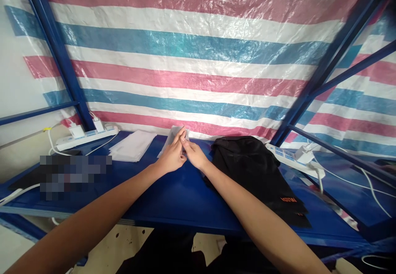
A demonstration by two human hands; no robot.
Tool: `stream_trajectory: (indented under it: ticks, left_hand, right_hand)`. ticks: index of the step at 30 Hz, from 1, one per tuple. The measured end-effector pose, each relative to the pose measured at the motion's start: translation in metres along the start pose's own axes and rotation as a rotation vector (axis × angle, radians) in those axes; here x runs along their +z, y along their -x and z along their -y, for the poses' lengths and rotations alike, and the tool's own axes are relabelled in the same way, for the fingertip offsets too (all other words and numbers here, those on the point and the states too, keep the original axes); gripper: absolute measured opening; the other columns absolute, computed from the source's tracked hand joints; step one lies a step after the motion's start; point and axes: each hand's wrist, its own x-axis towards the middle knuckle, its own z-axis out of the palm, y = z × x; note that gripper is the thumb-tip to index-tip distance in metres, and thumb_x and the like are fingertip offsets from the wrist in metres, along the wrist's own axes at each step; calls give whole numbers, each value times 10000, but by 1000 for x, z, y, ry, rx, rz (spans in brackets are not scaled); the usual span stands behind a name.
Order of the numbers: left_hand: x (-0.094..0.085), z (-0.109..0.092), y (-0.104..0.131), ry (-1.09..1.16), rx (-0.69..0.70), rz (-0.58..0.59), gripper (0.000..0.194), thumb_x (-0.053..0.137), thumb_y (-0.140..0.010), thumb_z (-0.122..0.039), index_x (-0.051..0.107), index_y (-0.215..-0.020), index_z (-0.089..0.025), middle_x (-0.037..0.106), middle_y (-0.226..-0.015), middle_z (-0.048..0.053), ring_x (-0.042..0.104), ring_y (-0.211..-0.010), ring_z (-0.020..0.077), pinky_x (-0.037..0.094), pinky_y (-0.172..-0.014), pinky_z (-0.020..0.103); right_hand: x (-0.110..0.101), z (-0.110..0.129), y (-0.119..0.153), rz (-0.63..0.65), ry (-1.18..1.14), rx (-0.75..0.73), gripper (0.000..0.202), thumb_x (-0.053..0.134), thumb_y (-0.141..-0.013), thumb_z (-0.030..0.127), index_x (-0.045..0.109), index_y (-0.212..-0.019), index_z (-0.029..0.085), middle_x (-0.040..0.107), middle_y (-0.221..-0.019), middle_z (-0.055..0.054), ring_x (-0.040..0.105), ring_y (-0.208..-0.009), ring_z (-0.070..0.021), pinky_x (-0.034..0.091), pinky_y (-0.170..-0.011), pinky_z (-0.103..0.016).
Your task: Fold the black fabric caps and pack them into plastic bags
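A pixelated block [75, 176] covers part of the blue shelf [173, 195] at the left, so whatever lies under it cannot be made out, and the person's forearms run off the bottom edge of the view. What the hands share is also hard to read: it looks like a thin grey, perhaps clear, plastic sleeve [173, 135], mostly hidden behind the fingers, with only its upper edge and left side showing against the striped tarp [198, 59]. The left hand [172, 155] and right hand [192, 153] meet at the back middle of the shelf, fingertips pinched together on the sleeve's right edge, so the sleeve stands just above and behind both hands. A stack of pale flat sheets [132, 145] lies near the left hand, with a white power strip [88, 137] beyond it. A folded black garment [253, 166] rests just beside the right wrist, and a second power strip [293, 158] lies further right.
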Motion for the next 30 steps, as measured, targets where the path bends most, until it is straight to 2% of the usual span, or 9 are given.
stream_trajectory:
  ticks: [2,5,10,14,17,21,25,27,30]
  left_hand:
    - [-1,5,1,-5,13,-5,1193,646,-873,-58,-61,-1790,-346,123,-1861,173,776,-1127,298,705,-798,422]
    - [-6,10,2,-37,24,-15,1155,637,-882,-50,-12,-1796,-327,156,-1860,145,636,-1426,373,699,-922,441]
    - [-11,13,3,-23,121,22,1137,636,-884,-36,38,-1801,-344,194,-1857,114,477,-1586,373,652,-1072,465]
    - [-12,12,4,19,173,112,1111,600,-875,-4,87,-1801,-342,269,-1837,110,531,-1546,344,673,-1020,434]
    - [-19,11,3,-12,180,125,998,551,-869,7,294,-1765,-350,329,-1815,81,639,-1426,319,690,-926,395]
    - [-36,23,3,-112,80,-30,714,528,-897,-32,663,-1524,-347,486,-1707,51,761,-1072,228,668,-864,374]
    - [-50,50,4,-180,42,-176,464,519,-950,-91,805,-1271,-267,719,-1378,68,699,-1179,272,598,-1043,436]
    - [-53,64,4,-197,15,-201,442,511,-957,-101,804,-1258,-239,759,-1277,76,674,-1203,292,568,-1080,461]
    - [-52,74,4,-193,-19,-232,393,517,-969,-120,800,-1224,-217,772,-1241,81,669,-1176,297,559,-1079,474]
  right_hand:
    - [-4,0,3,-48,180,-48,721,340,-1101,782,712,-824,231,719,-828,-43,692,-826,-234,516,-830,-347]
    - [-4,6,9,-115,312,-156,705,325,-1136,716,692,-791,222,713,-875,-63,685,-859,-229,488,-835,-344]
    - [3,12,13,-26,174,-145,730,305,-1143,715,696,-790,210,748,-853,-60,709,-818,-219,505,-818,-335]
    - [3,6,11,2,107,2,762,347,-1102,784,708,-742,219,750,-740,-58,719,-717,-241,498,-730,-346]
    - [-2,1,10,-28,120,-52,721,422,-1090,773,733,-732,231,721,-674,-53,711,-681,-254,504,-717,-355]
    - [-16,-1,10,-213,250,-220,567,489,-1116,652,788,-859,245,751,-810,-68,715,-797,-272,533,-804,-373]
    - [-31,-4,8,-361,367,-321,363,558,-1108,490,773,-1247,233,732,-1107,-121,696,-971,-292,560,-887,-410]
    - [-36,-11,5,-304,397,-383,372,641,-1069,455,736,-1347,227,697,-1230,-143,674,-1119,-321,563,-977,-448]
    - [-39,-24,1,-139,427,-439,362,759,-1010,436,753,-1319,247,696,-1265,-137,640,-1216,-342,537,-1068,-495]
